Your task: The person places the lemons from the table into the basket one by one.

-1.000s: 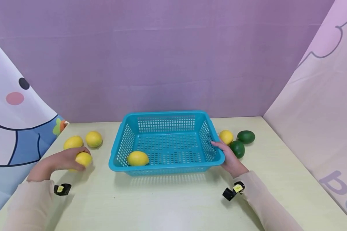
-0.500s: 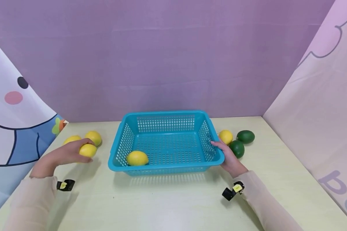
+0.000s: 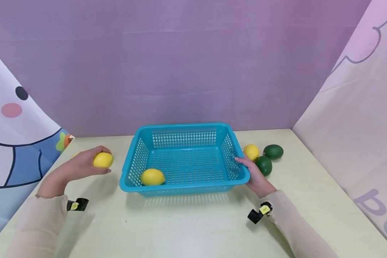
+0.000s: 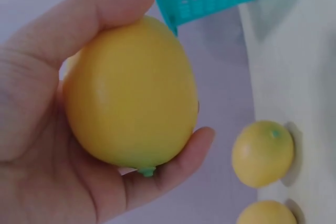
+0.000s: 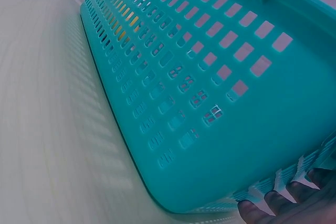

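My left hand (image 3: pixel 80 163) grips a yellow lemon (image 3: pixel 103 160), raised above the left part of the table. The left wrist view shows the thumb and fingers curled round this lemon (image 4: pixel 131 93), its green stem nub pointing down. Two more lemons lie beyond, a nearer one (image 4: pixel 262 153) and a partly cut-off one (image 4: pixel 266 214); in the head view the hand mostly hides them. At mid-table stands a blue perforated basket (image 3: pixel 187 186) with one lemon (image 3: pixel 152 177) in its front left corner. My right hand (image 3: pixel 257 181) holds the basket's right side, thumb over the rim, fingertips (image 5: pixel 281 203) against the outer wall.
Right of the basket, just past my right hand, a lemon (image 3: pixel 251 152) lies beside two dark green avocados, one farther back (image 3: pixel 273 152) and one nearer (image 3: pixel 263 166). A purple cloth (image 3: pixel 187 64) hangs behind the table (image 3: pixel 180 229), with printed cloths at both sides.
My left hand has lifted its lemon and moved up and slightly right, now covering most of the two lemons behind it. The right hand and the basket have stayed in place.
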Demonstrator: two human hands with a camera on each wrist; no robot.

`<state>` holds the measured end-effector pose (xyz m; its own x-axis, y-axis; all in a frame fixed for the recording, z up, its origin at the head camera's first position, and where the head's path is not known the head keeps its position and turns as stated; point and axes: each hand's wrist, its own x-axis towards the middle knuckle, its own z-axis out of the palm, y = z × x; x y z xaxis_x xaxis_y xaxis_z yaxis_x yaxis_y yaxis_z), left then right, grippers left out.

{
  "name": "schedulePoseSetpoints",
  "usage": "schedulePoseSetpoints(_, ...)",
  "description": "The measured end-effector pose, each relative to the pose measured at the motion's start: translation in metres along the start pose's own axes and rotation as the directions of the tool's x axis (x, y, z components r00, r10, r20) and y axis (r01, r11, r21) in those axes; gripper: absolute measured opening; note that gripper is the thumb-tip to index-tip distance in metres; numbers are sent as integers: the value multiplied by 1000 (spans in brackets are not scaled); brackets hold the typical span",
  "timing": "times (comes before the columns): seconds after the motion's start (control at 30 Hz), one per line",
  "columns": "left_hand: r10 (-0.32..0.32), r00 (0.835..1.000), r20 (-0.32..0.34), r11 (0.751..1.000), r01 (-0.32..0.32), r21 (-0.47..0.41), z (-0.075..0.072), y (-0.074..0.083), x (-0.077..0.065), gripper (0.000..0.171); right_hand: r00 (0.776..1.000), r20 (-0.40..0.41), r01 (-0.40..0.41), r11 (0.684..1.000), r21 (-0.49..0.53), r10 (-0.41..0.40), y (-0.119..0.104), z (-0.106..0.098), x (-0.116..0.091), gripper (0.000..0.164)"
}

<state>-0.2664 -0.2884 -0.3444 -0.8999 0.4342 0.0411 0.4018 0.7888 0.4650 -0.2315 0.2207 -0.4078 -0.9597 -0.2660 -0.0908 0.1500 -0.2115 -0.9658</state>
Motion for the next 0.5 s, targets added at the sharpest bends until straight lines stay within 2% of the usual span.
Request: schedulePoseSetpoints(0.5, 11, 998, -59, 999, -14, -38, -10, 27, 1, 48, 1000, 12, 8, 1000, -1, -8, 0, 0, 0, 66)
